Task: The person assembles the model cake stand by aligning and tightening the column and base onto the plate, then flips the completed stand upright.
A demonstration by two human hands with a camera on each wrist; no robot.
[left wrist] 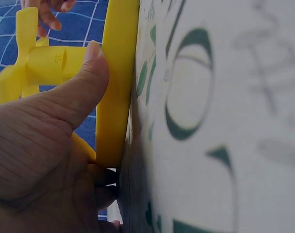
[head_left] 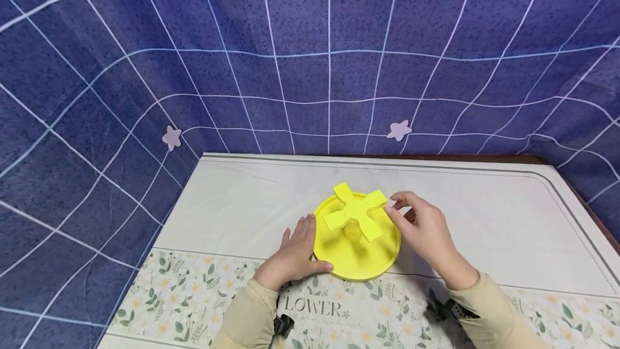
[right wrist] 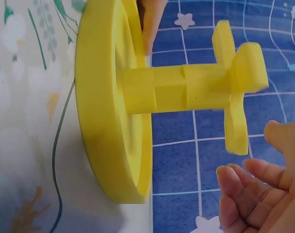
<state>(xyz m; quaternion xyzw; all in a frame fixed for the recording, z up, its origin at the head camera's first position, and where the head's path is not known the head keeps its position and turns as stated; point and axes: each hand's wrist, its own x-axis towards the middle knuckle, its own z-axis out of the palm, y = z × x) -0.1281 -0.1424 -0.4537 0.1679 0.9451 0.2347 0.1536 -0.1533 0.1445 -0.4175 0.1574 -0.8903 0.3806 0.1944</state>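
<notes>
A bright yellow plastic piece stands on the table: a round rimmed base (head_left: 360, 271), an upright stem (right wrist: 174, 90) and a cross-shaped top (head_left: 356, 210) with flat arms. My left hand (head_left: 296, 252) holds the base at its left edge, fingers along the side and thumb (left wrist: 84, 80) on the rim. Beside the right arm of the cross is my right hand (head_left: 426, 225), its fingers loosely bent. The right wrist view shows a gap between those fingertips (right wrist: 230, 179) and the cross, with nothing held.
Under the piece lies a white tablecloth (head_left: 252, 203) with a floral band and the word FLOWER (head_left: 310, 306) near the front. A blue gridded curtain (head_left: 300, 79) with star shapes hangs behind the table and at its sides. Dark straps (head_left: 283, 326) sit at both wrists.
</notes>
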